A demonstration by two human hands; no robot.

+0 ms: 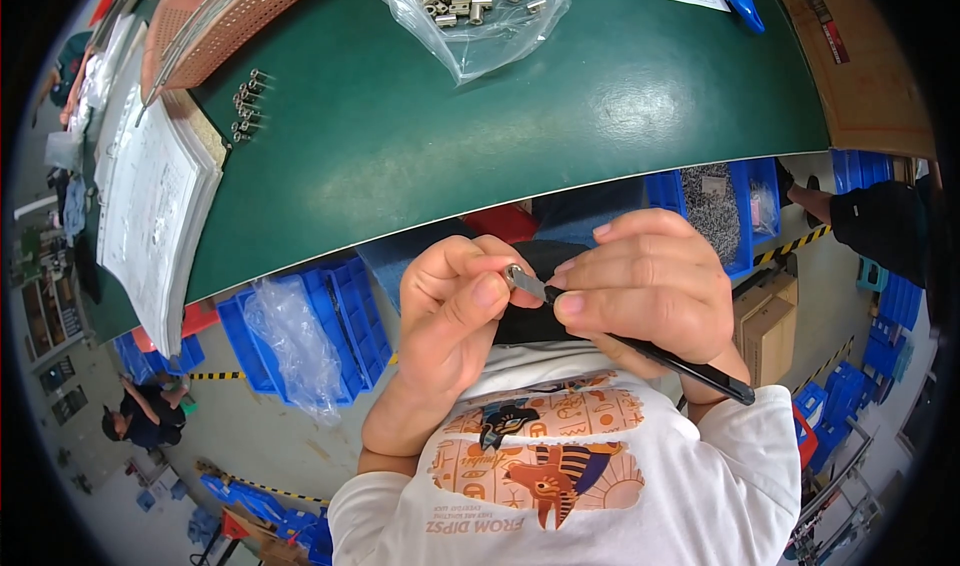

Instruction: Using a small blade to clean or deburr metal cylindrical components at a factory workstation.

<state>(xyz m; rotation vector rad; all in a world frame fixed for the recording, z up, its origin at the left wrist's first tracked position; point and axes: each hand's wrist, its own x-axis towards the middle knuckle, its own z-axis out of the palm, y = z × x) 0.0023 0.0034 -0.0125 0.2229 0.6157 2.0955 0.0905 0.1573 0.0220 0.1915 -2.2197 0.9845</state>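
Observation:
My left hand (452, 306) pinches a small shiny metal fitting (513, 271) between thumb and fingertips, just in front of my chest. My right hand (655, 291) is closed round a black utility knife (690, 368), whose handle sticks out past the palm towards the lower right. The knife's blade (529, 284) points left and meets the fitting's end; exactly where it touches is too small to tell. Beyond my hands, an open clear plastic bag (480, 51) on the green table (400, 156) holds several short metal cylinders (460, 4).
Several small metal parts (246, 106) lie at the table's left, by a stack of papers (150, 206) and a pinkish perforated basket (215, 26). Blue bins (305, 331) stand below the table edge. A cardboard box (870, 66) is at the right. Other people (150, 411) appear farther off.

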